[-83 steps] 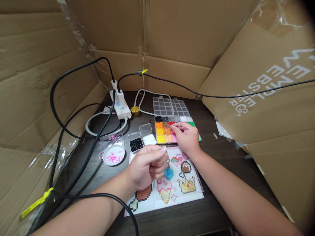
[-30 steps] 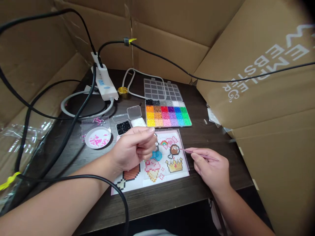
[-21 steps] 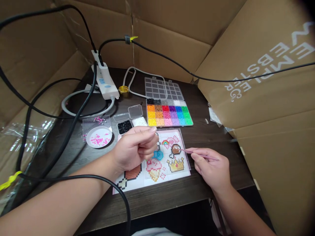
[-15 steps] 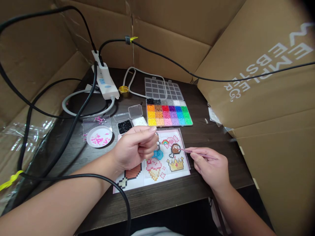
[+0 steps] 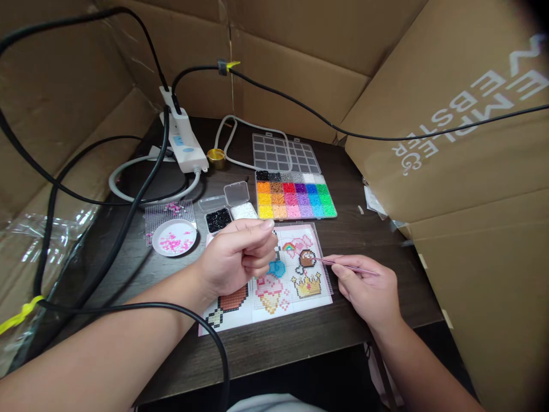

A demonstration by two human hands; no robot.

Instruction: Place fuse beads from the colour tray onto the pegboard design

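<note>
My right hand [image 5: 369, 289] grips a pair of thin pinkish metal tweezers [image 5: 349, 267], pointing left. Their tips are at the brown-and-black drumstick-like figure [image 5: 307, 258] on the right of the printed pattern sheet [image 5: 278, 312]. A clear pegboard [image 5: 325, 260] lies over that part of the sheet. My left hand [image 5: 238, 252] is closed in a fist above the sheet's left half, thumb on top. Whatever its fingers may hold is hidden. It covers part of the printed figures. Just below the drumstick is a yellow crown figure [image 5: 307, 284].
Behind the sheet stands an open bead box [image 5: 295, 195] of many colours. Small boxes of black beads [image 5: 218, 220] and white beads [image 5: 243, 211] sit left of it. A white dish [image 5: 192, 250] holds pink beads. Black cables [image 5: 141, 194] run from a power strip [image 5: 187, 149]; cardboard walls [image 5: 295, 74] surround the table.
The whole view has shifted very slightly. Both hands keep their pose, and the tweezer tips stay at the drumstick figure.
</note>
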